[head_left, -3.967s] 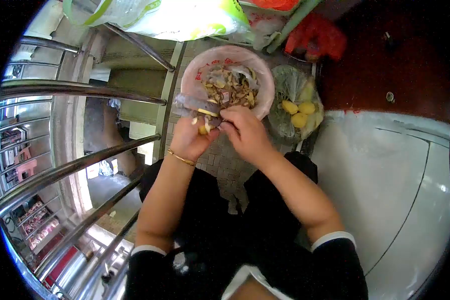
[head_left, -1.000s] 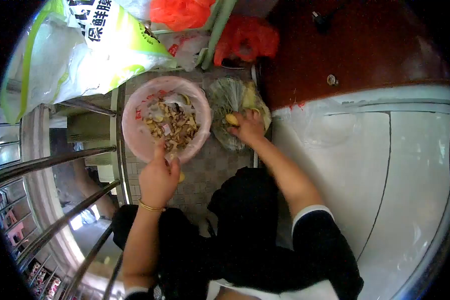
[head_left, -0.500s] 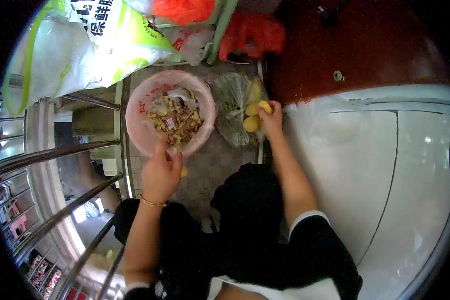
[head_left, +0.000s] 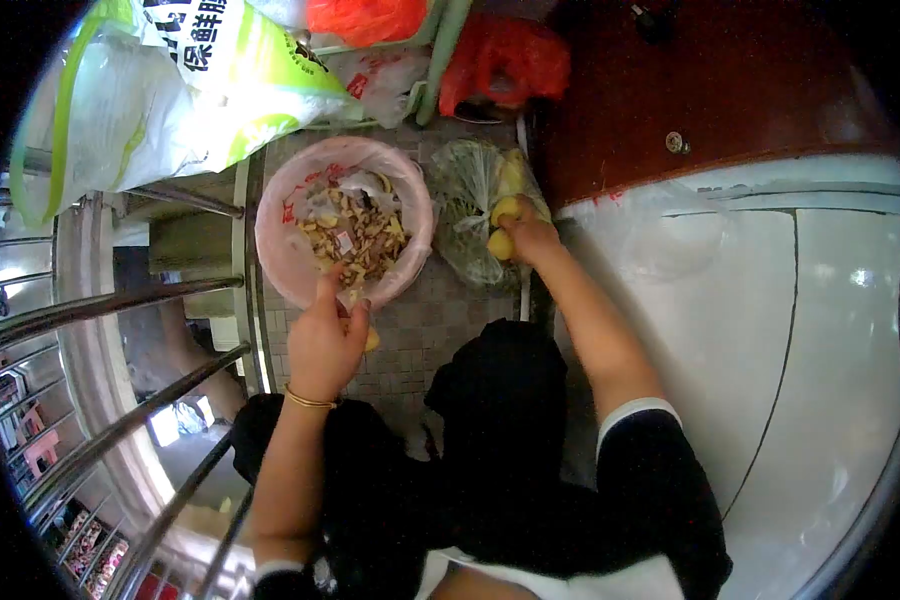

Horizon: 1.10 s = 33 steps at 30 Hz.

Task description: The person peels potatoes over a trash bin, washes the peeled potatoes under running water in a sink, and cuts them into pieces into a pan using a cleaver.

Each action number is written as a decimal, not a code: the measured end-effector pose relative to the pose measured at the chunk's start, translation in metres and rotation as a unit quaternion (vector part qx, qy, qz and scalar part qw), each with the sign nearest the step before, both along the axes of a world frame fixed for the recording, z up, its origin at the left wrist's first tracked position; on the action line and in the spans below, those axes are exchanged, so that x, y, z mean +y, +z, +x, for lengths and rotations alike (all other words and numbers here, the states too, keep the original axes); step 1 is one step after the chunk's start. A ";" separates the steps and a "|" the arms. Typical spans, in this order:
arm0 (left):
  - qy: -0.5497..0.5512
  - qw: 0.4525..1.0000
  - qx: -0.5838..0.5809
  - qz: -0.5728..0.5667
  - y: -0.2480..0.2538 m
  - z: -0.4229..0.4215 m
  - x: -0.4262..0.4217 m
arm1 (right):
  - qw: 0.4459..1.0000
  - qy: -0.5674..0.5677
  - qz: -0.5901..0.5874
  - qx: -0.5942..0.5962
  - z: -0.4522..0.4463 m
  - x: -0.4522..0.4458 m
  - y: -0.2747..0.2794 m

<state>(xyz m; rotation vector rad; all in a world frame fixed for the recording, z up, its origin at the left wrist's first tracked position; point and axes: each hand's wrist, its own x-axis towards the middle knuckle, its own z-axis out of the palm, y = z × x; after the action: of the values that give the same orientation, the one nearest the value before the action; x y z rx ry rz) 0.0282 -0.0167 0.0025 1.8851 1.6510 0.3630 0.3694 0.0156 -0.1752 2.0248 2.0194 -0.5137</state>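
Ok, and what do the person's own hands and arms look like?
The left hand and right hand are ungloved. The left arm wears a thin gold-coloured bracelet; none shows on the right arm. The right sleeve is short and black, edged with a white band.

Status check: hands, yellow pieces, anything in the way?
Left hand at near edge of pink basin, holding one yellow piece. Right hand on yellow lumps at clear bag, grip unclear. Nothing seen blocking either.
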 end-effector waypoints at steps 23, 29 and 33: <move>0.026 0.999 0.026 -0.033 0.004 -0.008 0.001 | 0.952 -0.051 -0.298 0.044 0.008 0.050 -0.018; 0.035 0.999 0.001 -0.020 0.003 -0.004 0.002 | 0.860 -0.355 -0.290 0.224 -0.003 0.044 -0.007; 0.036 0.997 -0.015 -0.068 0.005 -0.002 0.006 | 0.941 0.158 -0.294 -0.057 -0.011 0.042 0.006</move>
<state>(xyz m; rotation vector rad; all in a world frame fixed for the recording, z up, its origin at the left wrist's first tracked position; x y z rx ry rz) 0.0260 -0.0110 0.0076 1.7165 1.6833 0.3002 0.3579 0.0572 -0.1689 1.3216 1.7875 -0.7906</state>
